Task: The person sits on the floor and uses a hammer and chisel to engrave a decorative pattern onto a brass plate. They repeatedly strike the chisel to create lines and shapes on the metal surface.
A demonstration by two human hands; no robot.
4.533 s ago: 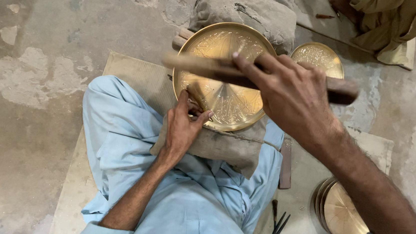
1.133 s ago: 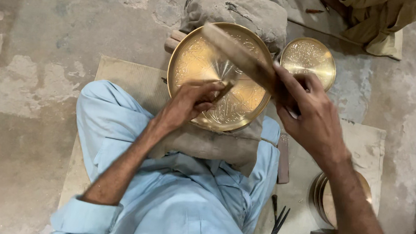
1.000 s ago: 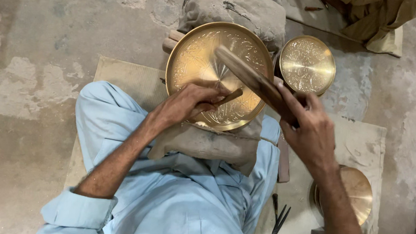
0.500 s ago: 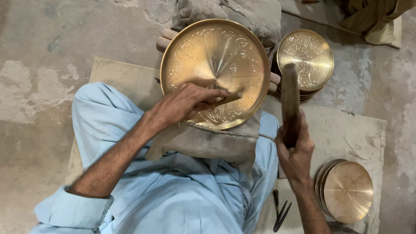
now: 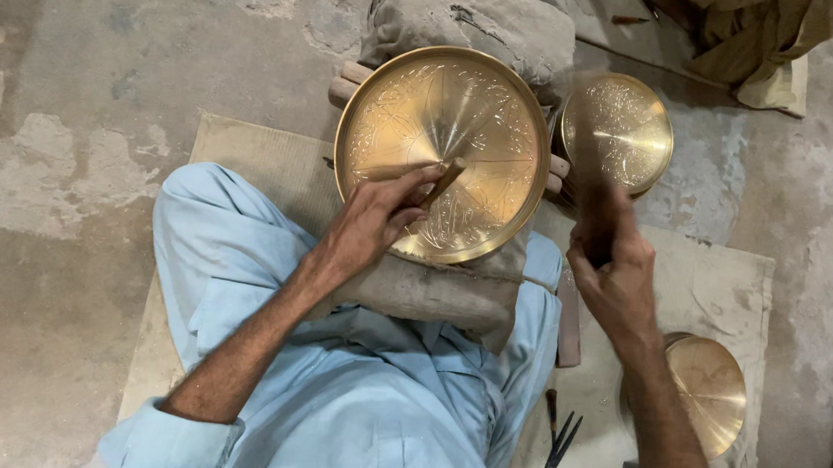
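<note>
Left hand (image 5: 372, 222) is pinching a small chisel (image 5: 444, 179) tip-down on the engraved brass plate (image 5: 441, 153) propped on a cloth pad in the lap, while right hand (image 5: 610, 271), just beside the plate's rim, is gripping a blurred mallet w/ a closed fist.

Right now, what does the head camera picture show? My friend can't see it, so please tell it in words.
A seated person in light blue clothes holds a thin chisel with the left hand against a large engraved brass plate resting on a padded lap cushion. The raised right hand is blurred, gripping a mallet. More brass plates lie nearby.
</note>
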